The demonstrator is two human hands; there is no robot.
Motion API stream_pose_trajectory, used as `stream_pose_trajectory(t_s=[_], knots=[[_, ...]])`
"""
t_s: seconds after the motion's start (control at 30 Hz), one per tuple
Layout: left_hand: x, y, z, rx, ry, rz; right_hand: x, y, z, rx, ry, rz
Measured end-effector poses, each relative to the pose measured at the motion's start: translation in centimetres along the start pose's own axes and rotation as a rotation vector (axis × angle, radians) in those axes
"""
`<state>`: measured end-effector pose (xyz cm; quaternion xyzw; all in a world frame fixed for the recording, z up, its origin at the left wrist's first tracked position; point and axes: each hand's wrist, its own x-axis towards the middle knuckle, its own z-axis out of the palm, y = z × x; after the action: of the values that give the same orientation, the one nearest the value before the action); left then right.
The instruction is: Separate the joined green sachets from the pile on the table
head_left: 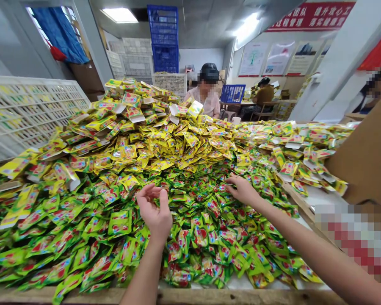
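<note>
A thick layer of small green packets (120, 222) with red pictures covers the table in front of me. Over it my left hand (156, 212) is held palm turned inward, its fingers curled and the thumb apart, with nothing visible between them. My right hand (244, 190) reaches in from the right among the green packets, its fingers bent down and closed on a green packet (221, 187), mostly hidden by the fingers. Just beyond both hands rises a heap of yellow packets (178, 146). Several small yellow boxes (133, 101), some with flaps open, lie on top of the heap.
White plastic crates (34, 112) stand at the left, blue crates (163, 38) at the back. A wooden strip (300, 203) borders the packets at the right, beside a brown cardboard box (365, 148). A person (206, 95) sits across the heap; others are farther back and at far right.
</note>
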<state>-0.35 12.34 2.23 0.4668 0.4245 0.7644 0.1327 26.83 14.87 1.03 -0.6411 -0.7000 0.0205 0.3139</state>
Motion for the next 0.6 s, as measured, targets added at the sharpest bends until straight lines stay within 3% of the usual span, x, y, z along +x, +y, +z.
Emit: stream_pose_trajectory(t_s=[0.1,0.27,0.33,0.43,0.5,0.6], knots=[[0.9,-0.4,0.0,-0.043,0.068,-0.023,0.4,0.0,1.6,-0.001,-0.044,0.047],[0.4,-0.8,-0.2,-0.005,0.020,-0.083,0.5,-0.1,-0.8,0.039,0.018,0.059],[-0.1,-0.7,0.0,0.034,-0.048,-0.086,-0.3,-0.7,-1.6,0.091,0.095,0.095],[0.3,-0.3,0.9,0.093,-0.192,-0.065,-1.7,-1.9,-1.5,0.481,0.179,0.275],[1.9,0.0,1.9,0.212,-0.305,-0.039,-2.4,-2.6,-0.8,0.785,0.194,0.413],[5.3,-0.3,3.9,0.590,-0.475,0.031,-3.2,-3.1,0.1,0.928,0.184,0.489]])
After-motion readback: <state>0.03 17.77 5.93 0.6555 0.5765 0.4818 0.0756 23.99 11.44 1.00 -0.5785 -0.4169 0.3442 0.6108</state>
